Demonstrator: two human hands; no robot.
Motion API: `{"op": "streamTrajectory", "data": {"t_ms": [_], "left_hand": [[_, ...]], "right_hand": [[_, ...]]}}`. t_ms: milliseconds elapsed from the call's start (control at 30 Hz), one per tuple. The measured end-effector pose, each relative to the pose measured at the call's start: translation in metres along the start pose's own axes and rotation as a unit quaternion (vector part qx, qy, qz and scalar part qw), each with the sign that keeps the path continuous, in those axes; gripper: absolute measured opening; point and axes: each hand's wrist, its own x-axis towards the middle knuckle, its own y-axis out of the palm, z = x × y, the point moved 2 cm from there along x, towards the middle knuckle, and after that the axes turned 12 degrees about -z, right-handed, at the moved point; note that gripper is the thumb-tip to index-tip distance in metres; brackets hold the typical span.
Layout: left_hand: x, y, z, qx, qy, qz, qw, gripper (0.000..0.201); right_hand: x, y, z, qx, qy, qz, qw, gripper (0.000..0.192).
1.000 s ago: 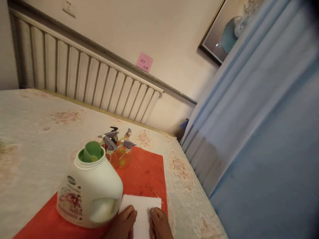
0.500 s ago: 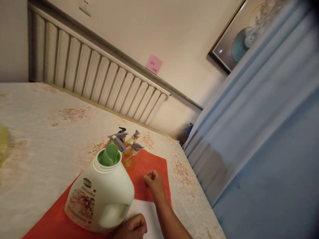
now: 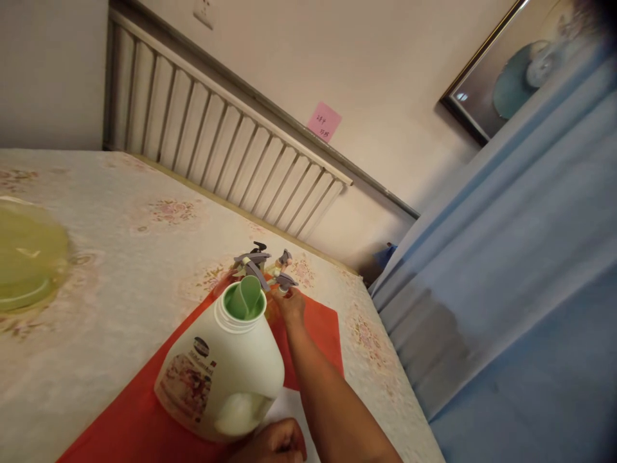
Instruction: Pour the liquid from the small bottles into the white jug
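Right hand (image 3: 290, 307) over red mat (image 3: 315, 329)

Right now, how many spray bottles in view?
3, as far as I can tell, clustered on the red mat behind the white jug: nearest the right hand, middle, far-left. The jug may hide more.

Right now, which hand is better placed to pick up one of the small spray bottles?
The right hand: its fingers already touch the spray bottles behind the white jug. The left hand rests low on the white sheet, far from them.
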Motion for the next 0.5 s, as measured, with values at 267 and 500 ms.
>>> {"op": "streamTrajectory", "data": {"t_ms": [267, 500], "left_hand": [[0.002, 0.006, 0.007, -0.021, -0.006, -0.015, 1.000, 0.014], [0.008, 0.012, 0.016, -0.183, -0.037, 0.009, 0.982, 0.042]], "right_hand": [[-0.011, -0.030, -0.001, 0.021, -0.023, -0.049, 0.998, 0.027], [-0.035, -0.114, -0.002, 0.062, -0.047, -0.093, 0.993, 0.032]]}}
